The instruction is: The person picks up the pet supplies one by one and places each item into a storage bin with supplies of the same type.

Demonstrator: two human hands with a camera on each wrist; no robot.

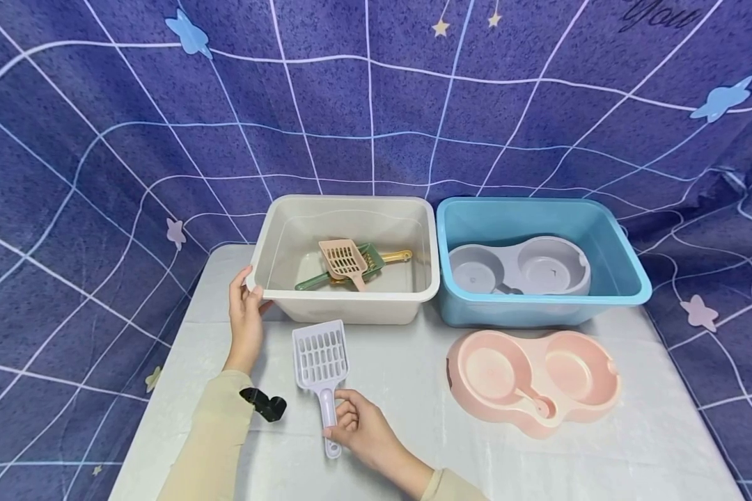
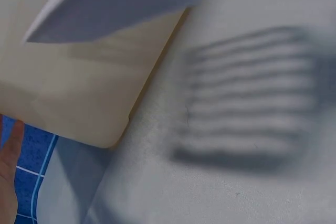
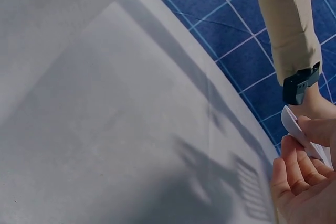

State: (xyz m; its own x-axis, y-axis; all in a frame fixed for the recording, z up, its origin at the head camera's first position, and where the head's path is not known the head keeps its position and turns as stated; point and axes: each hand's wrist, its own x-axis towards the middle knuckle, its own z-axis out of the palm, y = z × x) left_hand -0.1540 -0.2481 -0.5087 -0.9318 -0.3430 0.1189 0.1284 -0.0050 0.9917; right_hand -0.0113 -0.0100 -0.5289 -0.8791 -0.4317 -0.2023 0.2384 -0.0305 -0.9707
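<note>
My left hand [image 1: 246, 327] holds the front left corner of a beige litter box [image 1: 345, 307], its thumb by the rim. Between the thumb and curled fingers of my right hand [image 1: 366, 428] is the handle of a lavender litter scoop [image 1: 321, 356], its slotted head toward the box. The scoop's raised edge [image 2: 131, 6] crosses the top of the left wrist view, and its slotted shadow falls on the table. Inside the beige box lie a pink scoop [image 1: 343, 259], a green scoop [image 1: 313, 281] and a yellow scoop [image 1: 397, 256], overlapping.
Right of the beige box stands a blue litter box [image 1: 539, 313] with a grey double pet bowl [image 1: 504, 261] in it. A pink double pet bowl [image 1: 535, 362] lies before it on the white table [image 1: 407, 390]. A blue patterned curtain [image 1: 351, 97] surrounds the table.
</note>
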